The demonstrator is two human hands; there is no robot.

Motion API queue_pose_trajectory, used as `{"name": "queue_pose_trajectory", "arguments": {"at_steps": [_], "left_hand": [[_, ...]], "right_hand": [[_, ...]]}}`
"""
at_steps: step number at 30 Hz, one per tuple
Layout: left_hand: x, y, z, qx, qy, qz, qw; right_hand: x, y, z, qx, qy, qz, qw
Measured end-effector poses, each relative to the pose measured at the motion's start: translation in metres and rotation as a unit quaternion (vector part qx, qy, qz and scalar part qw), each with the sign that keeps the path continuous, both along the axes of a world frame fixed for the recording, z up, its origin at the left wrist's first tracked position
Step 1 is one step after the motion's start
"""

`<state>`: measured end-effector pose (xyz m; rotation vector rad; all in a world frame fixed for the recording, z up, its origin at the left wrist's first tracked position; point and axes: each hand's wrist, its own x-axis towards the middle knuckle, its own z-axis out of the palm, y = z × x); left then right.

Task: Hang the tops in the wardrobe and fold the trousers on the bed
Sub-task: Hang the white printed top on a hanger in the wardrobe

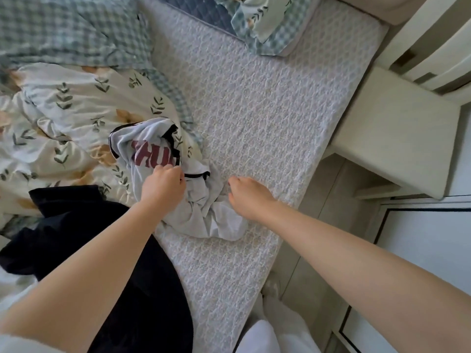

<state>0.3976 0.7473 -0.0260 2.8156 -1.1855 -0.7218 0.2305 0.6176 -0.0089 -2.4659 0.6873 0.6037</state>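
1. Dealing with the tops half of the task, by the look of it: gathering up a crumpled white T-shirt with black trim and maroon lettering (201, 217), bunched on the pale quilted mattress cover (267, 110) near the bed's right edge and partly overlapping a cream leaf-printed duvet (63, 110).
2. Left hand (163, 187): curled down onto the T-shirt just beside the black neckband, apparently pinching the cloth there.
3. Right hand (246, 197): knuckles up, fingers bent under, set at the T-shirt's right-hand fold; cannot tell whether gripping cloth or only touching the mattress cover.
4. Heaped just left of the T-shirt, partly under the left forearm: a black fabric garment (76, 225). Possibly the trousers, but too shapeless to say.
5. Judged from the two heaps: nothing folded yet, so early in the task.
6. Next move, as a guess: find both shoulder seams, take a sure hold with each hand, then lift and shake out the twisted body before hanging.
7. Worth noting for that: no hanger in view, and the neckband turned partly inside the bundle, so some untangling needed first.
8. Elsewhere: a green checked pillow (63, 29) at the head of the bed and a cream bedside cabinet (395, 128) beside it.
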Motion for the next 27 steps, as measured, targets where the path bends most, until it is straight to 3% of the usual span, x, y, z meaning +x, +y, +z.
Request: {"name": "queue_pose_trajectory", "arguments": {"at_steps": [7,15,21,27], "left_hand": [[0.037,-0.035,-0.056,-0.036,-0.050,-0.065,0.996],[0.050,-0.028,-0.090,0.037,-0.112,-0.060,0.991],[0.044,-0.012,-0.072,-0.140,-0.043,0.028,0.989],[0.010,0.001,-0.036,-0.255,0.037,0.163,0.952]], "right_hand": [[0.049,-0.007,-0.061,0.072,-0.013,-0.010,0.997],[0.087,-0.006,-0.113,0.123,-0.039,-0.050,0.990],[0.090,0.004,-0.124,0.144,-0.090,-0.129,0.977],[0.064,-0.001,-0.100,0.189,-0.123,-0.255,0.941]]}}
